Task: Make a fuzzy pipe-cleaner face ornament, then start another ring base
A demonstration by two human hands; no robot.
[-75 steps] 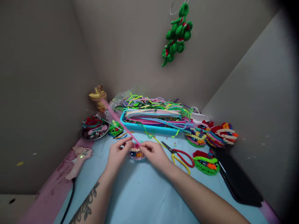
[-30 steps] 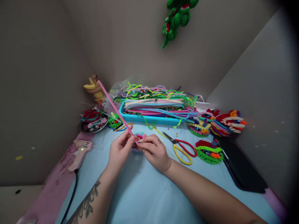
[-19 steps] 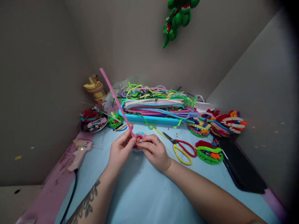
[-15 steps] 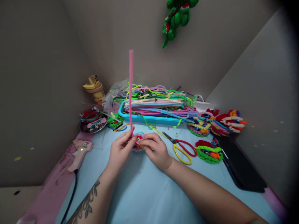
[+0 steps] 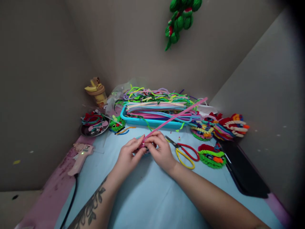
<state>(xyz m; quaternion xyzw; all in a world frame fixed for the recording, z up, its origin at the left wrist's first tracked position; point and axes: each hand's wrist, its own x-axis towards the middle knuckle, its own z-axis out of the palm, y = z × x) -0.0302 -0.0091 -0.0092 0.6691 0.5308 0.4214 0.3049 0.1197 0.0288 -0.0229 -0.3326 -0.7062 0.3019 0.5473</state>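
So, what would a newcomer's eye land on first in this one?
Most likely the long pink pipe cleaner, slanting up to the right from the middle of the blue mat, where the left hand and right hand pinch its near end. Behind it, a turquoise tray is heaped with pipe cleaners of many colours, and a green figure hangs on the wall above.

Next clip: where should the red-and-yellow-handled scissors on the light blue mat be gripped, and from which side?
Likely by the handle loops, from the right: the red-and-yellow-handled scissors lie flat on the light blue mat, loops splayed rightward, blades pointing left at the right hand, which pinches the pink pipe cleaner with the left hand.
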